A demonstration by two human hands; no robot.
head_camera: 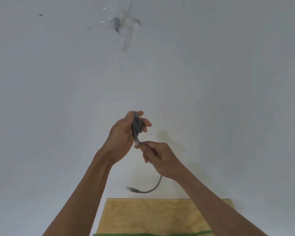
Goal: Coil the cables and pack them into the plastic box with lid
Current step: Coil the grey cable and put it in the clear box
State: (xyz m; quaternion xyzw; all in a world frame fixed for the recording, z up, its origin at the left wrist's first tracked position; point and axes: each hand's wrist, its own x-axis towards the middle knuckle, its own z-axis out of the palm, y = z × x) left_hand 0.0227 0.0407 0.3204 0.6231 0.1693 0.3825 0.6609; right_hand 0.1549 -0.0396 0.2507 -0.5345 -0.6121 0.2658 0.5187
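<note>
A grey cable is wound in several turns around the fingers of my left hand, which is raised in front of a white wall. My right hand pinches the cable just below the coil, close to the left palm. The loose tail of the cable hangs below my right hand and curves left, ending in a grey plug. The plastic box is not in view.
A light wooden board lies at the bottom centre, with a green strip along the frame's lower edge. On the white wall above, a small grey fitting sits under clear tape. A dark speck marks the wall upper left.
</note>
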